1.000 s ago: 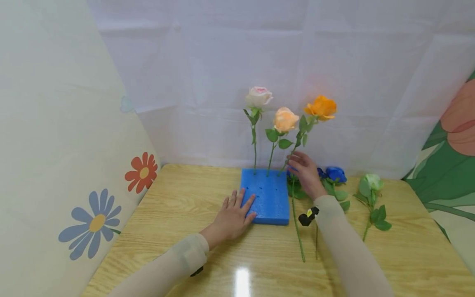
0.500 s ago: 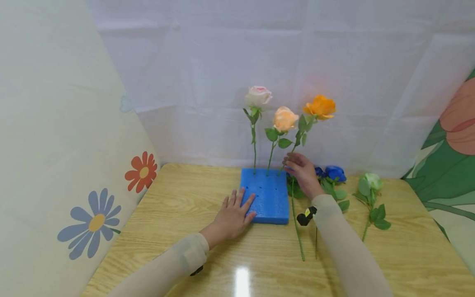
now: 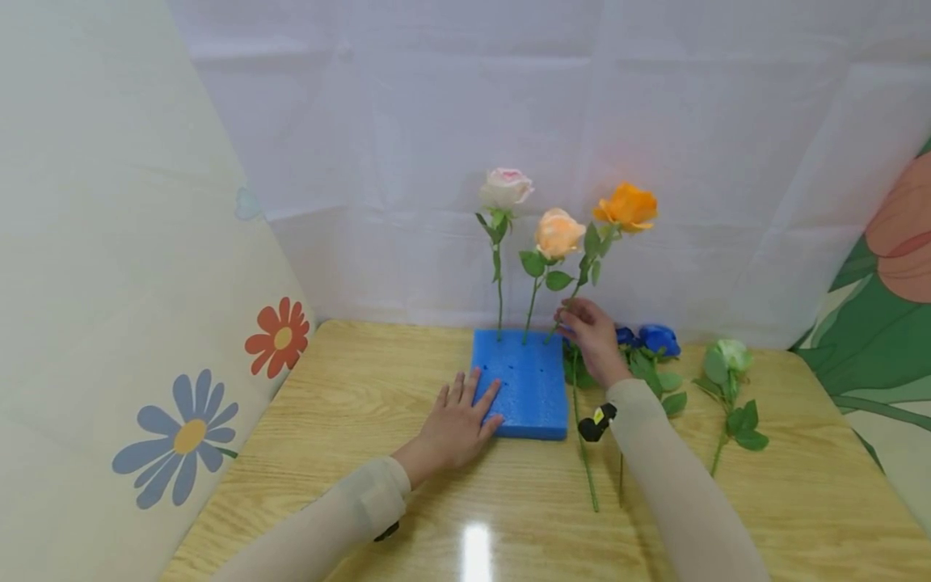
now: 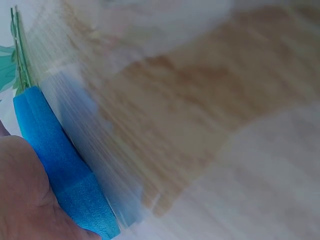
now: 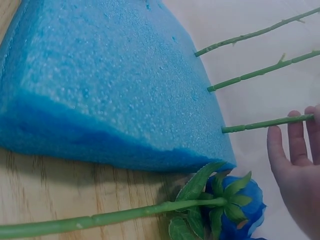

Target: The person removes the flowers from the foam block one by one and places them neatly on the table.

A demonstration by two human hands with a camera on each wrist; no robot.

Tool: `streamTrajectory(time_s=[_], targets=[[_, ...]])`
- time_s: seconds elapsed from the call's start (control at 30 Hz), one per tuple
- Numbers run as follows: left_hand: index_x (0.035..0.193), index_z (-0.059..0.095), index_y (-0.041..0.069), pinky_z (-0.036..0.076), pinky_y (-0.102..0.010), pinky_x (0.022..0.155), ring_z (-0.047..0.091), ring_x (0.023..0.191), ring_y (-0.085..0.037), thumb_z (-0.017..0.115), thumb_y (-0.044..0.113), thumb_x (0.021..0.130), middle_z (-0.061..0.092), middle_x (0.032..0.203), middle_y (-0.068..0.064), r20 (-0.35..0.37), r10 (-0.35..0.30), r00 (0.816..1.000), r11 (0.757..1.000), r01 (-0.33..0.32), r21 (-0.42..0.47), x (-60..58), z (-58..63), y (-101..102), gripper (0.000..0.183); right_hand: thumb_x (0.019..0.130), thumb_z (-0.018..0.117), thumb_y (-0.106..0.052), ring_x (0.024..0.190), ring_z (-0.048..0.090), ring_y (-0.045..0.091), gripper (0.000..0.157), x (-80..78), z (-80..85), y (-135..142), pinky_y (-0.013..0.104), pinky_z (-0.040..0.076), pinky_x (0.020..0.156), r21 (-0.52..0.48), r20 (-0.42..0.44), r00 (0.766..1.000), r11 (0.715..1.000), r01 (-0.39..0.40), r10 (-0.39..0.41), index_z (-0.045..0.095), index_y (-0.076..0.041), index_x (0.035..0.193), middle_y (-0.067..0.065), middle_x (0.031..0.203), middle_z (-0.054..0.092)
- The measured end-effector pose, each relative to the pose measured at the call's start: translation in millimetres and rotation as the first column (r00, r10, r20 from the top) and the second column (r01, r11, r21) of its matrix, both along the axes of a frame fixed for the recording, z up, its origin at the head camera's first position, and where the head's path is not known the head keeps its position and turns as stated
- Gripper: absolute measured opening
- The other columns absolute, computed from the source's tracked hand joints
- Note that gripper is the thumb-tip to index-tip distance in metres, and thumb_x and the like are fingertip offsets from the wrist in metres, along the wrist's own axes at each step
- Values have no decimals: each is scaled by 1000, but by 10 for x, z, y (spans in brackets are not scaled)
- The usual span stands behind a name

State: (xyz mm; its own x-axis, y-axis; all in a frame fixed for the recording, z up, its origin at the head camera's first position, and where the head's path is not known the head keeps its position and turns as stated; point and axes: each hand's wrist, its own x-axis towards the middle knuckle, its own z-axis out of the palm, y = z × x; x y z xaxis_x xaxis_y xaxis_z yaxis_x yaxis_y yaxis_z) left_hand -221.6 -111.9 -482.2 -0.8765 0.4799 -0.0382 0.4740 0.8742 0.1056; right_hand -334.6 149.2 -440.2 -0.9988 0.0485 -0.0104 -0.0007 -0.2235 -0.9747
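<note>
A blue foam block (image 3: pixel 531 404) lies on the table, with several small holes in its top. My left hand (image 3: pixel 457 427) rests over its left edge, fingers spread; the left wrist view shows that hand (image 4: pixel 22 190) against the foam (image 4: pixel 65 160). Three artificial roses stand in the block's back row: a pale pink one (image 3: pixel 507 189), a peach one (image 3: pixel 559 234) and an orange one (image 3: pixel 627 208) leaning right. My right hand (image 3: pixel 595 339) pinches the orange rose's stem low down. In the right wrist view this stem (image 5: pixel 260 124) enters the foam, the fingertips a short way above it.
Blue roses (image 3: pixel 659 340) lie on the table right of the block, one long stem (image 3: pixel 585 461) running toward the front beside it. Farther right lies a pale green rose (image 3: pixel 731 356). A white cloth (image 3: pixel 407 162) hangs behind the wooden table (image 3: pixel 364 388).
My right hand has moved slightly left and its fingers have closed in on the orange rose's stem. That bloom has shifted a little left and up. The left hand stays in place.
</note>
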Motion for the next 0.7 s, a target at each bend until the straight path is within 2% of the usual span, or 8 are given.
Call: streamTrajectory(time_s=[0.13, 0.37, 0.5, 0.7], targets=[[164, 19, 20, 21, -62, 119, 15, 152, -48, 26, 52, 110, 8, 168, -21, -13, -7, 1000, 1000, 7, 8, -1, -3, 7, 64, 100, 61, -1, 100, 66, 16, 23, 3, -4, -2, 43, 53, 99, 0, -25, 1000, 1000, 19, -19, 59, -2, 123, 31, 136, 55], [164, 21, 20, 22, -62, 119, 16, 151, -48, 27, 52, 109, 11, 168, -22, -15, -13, 1000, 1000, 13, 5, 5, 27, 18, 63, 100, 61, -3, 102, 66, 16, 31, 11, 4, 11, 43, 53, 99, 27, -18, 999, 999, 32, -32, 57, 2, 130, 29, 136, 57], [164, 21, 19, 21, -63, 119, 15, 152, -48, 27, 52, 110, 11, 168, -22, -15, -16, 1000, 1000, 16, 10, -16, 6, 12, 63, 101, 61, -5, 105, 65, 16, 33, 28, 47, 17, 45, 51, 102, 40, -43, 998, 999, 36, -35, 57, 1, 133, 27, 138, 56], [164, 18, 21, 20, -62, 120, 14, 152, -47, 24, 53, 109, 8, 169, -20, -7, -9, 1000, 1000, 9, 0, -40, -21, 7, 64, 101, 61, -6, 103, 66, 17, 36, 37, 105, 44, 44, 52, 101, 26, -74, 995, 997, 72, -70, 57, 4, 135, 26, 130, 60]])
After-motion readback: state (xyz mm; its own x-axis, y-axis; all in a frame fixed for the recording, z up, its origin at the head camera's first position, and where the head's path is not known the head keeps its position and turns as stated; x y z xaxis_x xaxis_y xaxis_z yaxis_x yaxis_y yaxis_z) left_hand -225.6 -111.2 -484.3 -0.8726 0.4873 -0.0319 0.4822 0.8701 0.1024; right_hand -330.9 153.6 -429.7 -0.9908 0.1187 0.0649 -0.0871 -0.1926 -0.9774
